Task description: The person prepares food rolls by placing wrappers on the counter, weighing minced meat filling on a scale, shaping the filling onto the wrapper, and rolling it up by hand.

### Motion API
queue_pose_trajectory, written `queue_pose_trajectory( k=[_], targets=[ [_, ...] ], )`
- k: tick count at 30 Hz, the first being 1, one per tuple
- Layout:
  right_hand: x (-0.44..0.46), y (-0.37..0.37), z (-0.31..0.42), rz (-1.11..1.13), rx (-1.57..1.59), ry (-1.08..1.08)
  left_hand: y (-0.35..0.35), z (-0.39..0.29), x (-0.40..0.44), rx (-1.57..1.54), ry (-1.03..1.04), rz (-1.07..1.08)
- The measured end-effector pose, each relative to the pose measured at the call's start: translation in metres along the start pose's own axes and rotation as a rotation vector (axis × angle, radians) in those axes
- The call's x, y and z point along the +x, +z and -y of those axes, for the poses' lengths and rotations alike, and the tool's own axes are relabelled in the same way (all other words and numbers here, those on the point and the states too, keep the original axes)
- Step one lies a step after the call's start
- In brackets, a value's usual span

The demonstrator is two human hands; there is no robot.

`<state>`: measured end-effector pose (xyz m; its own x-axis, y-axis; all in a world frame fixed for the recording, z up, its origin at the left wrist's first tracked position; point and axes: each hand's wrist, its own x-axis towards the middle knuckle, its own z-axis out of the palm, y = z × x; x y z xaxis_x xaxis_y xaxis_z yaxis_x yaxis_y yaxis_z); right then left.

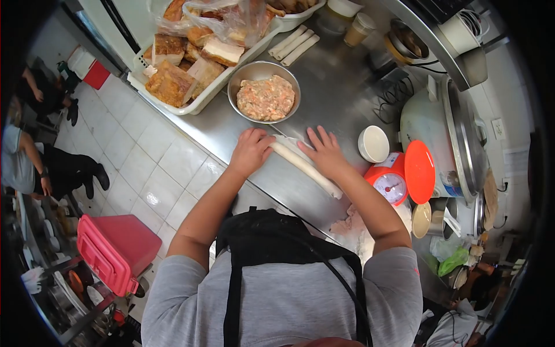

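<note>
A long pale roll (306,168) lies diagonally on the steel counter (341,87) in front of me. My left hand (251,151) is at its upper left end, fingers curled over it. Farther right, my right hand (326,151) rests on the roll's far side with its fingers spread. Just beyond my hands stands a metal bowl (231,95) of pinkish minced filling (266,98). Several finished-looking pale rolls (295,45) lie side by side at the back of the counter.
A white crate (202,103) of browned meat pieces (170,84) is at upper left. To the right are a white bowl (374,144), an orange scale (391,184) and a large pot (425,121). A red bin (118,251) and people (34,156) are at left.
</note>
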<state>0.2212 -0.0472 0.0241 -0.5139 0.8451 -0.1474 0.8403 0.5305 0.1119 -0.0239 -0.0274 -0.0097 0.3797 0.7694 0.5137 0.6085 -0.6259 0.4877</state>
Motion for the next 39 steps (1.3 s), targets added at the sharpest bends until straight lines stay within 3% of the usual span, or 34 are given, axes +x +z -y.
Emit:
queue_pose_trajectory(
  k=[3, 9, 12, 20, 24, 27, 30, 32, 34, 36, 39],
  targets=[
    [-0.012, -0.005, -0.003, 0.07, 0.042, 0.011, -0.001, 0.0, -0.001, -0.008, -0.006, 0.003],
    [0.045, -0.015, 0.017, -0.068, 0.147, -0.134, -0.002, -0.001, 0.001, -0.019, -0.002, 0.008],
    [0.058, -0.021, 0.025, -0.017, 0.103, -0.077, 0.0, -0.001, 0.0, -0.018, -0.004, 0.009],
    [-0.034, -0.03, -0.018, -0.037, 0.081, 0.057, 0.001, 0.0, -0.001, -0.013, -0.019, 0.017],
    [-0.068, -0.03, -0.064, -0.365, 0.012, 0.569, 0.001, -0.001, -0.002, -0.014, -0.012, -0.002],
    [-0.081, -0.015, -0.075, -0.034, -0.207, 0.807, 0.002, -0.001, -0.002, -0.004, -0.005, -0.011],
    [-0.08, -0.028, -0.066, -0.42, 0.061, 0.711, 0.002, 0.0, -0.001, 0.014, 0.0, -0.021],
    [-0.073, -0.035, -0.051, -0.444, 0.415, 0.44, 0.001, -0.002, -0.003, 0.022, 0.009, -0.034],
    [-0.05, -0.02, -0.031, -0.272, 0.467, 0.143, 0.002, -0.001, -0.004, 0.018, 0.013, -0.034],
    [-0.032, -0.015, -0.007, 0.008, 0.339, 0.109, 0.003, -0.001, -0.003, 0.018, 0.007, -0.031],
    [-0.003, -0.002, 0.007, -0.068, 0.419, 0.106, 0.001, -0.002, -0.003, 0.022, -0.004, -0.014]
  ],
)
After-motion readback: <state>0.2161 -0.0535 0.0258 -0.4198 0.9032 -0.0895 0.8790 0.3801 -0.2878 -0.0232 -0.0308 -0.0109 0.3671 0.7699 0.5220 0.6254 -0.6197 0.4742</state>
